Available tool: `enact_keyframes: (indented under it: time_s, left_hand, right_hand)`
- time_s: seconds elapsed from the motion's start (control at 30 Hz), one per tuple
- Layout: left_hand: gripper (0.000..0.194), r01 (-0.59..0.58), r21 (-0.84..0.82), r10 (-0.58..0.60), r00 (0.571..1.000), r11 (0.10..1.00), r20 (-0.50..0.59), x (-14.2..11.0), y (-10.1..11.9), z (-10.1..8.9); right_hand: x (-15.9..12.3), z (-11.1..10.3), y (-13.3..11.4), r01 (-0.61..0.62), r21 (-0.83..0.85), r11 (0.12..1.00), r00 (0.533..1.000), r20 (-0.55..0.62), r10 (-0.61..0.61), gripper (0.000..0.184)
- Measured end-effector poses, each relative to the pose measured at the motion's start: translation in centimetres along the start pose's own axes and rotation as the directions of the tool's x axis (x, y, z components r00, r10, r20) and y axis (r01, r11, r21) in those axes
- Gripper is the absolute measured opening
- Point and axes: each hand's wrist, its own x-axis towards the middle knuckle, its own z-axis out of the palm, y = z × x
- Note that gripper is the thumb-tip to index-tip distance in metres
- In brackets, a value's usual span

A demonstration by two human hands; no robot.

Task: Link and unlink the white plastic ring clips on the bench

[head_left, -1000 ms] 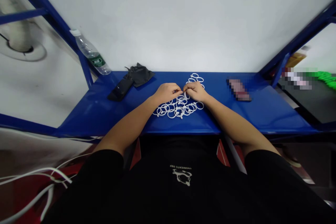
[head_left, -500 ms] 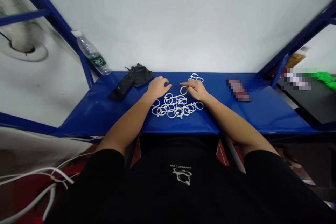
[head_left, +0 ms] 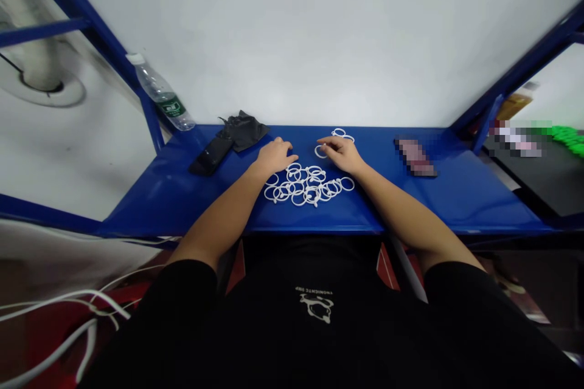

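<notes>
A cluster of thin white rings (head_left: 298,188), several with small white knobs, lies overlapping on the blue tabletop (head_left: 314,217) between my forearms. Just beyond the cluster's left end, my left hand (head_left: 274,156) rests palm down with its fingers apart and nothing in them. My right hand (head_left: 341,154) is over a single white ring (head_left: 318,154), its index finger stretched out and its thumb near the ring. Part of that ring is hidden under the fingers. Behind my right hand, more white rings (head_left: 338,132) lie near the wall, partly covered.
A black phone (head_left: 212,155) and a crumpled black bag (head_left: 246,130) lie at the left. A clear bottle (head_left: 162,94) leans near the blue frame. Another phone-like object (head_left: 415,157), blurred out, lies at the right. A white wall (head_left: 310,42) stands behind the tabletop.
My hands, close together over the rings a second ago, have moved apart. My left hand went left. The single ring by my right hand has shifted slightly away from me, and the pointing fingers have curled a little.
</notes>
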Motion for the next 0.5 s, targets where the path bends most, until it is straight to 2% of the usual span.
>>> enact_keyframes:
  time_s: [0.13,0.23,0.37,0.5]
  left_hand:
    - [0.055,0.054,0.017,-0.053,0.998,0.998,-0.022,0.3,-1.7,-0.9]
    - [0.044,0.078,0.032,-0.078,0.997,0.996,0.002,0.7,-2.8,-1.0]
    - [0.016,0.029,0.036,-0.028,0.999,0.999,-0.033,1.1,-3.1,0.1]
    - [0.016,-0.024,-0.006,0.023,0.996,1.000,-0.088,1.4,-2.9,1.0]
  right_hand:
    - [0.1,0.0,0.2,-0.002,0.034,0.999,0.999,-0.039,0.003,0.034]
    - [0.2,-0.1,0.2,0.022,0.029,0.999,0.999,-0.034,-0.021,0.031]
    - [0.3,-0.2,0.4,0.081,-0.027,0.996,0.996,-0.021,-0.081,0.030]
    - [0.4,0.0,0.7,0.118,-0.056,0.991,0.993,0.016,-0.117,0.035]
